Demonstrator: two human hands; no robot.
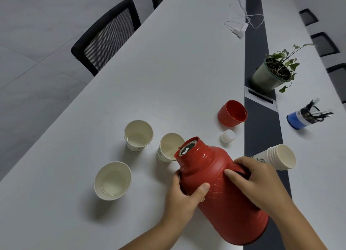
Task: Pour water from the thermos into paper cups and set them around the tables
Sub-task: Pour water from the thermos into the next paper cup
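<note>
A red thermos [224, 199] is tilted to the left, its open mouth over a paper cup [168, 146] with a little water in it. My left hand [185, 195] grips the thermos body just below the neck. My right hand [258, 180] holds the red handle. Two more paper cups stand on the white table [168, 71], one at the back left [138, 135] and one at the front left [112, 180], both holding water. A stack of empty cups [279, 157] lies on its side behind my right hand.
The red thermos lid [232, 114] and a white stopper [227, 136] sit behind the thermos. A dark strip [262, 122] runs down the table's middle. A potted plant [271, 73], a pen holder [307, 116], a white charger cable [241, 24] and black chairs [106, 36] are around.
</note>
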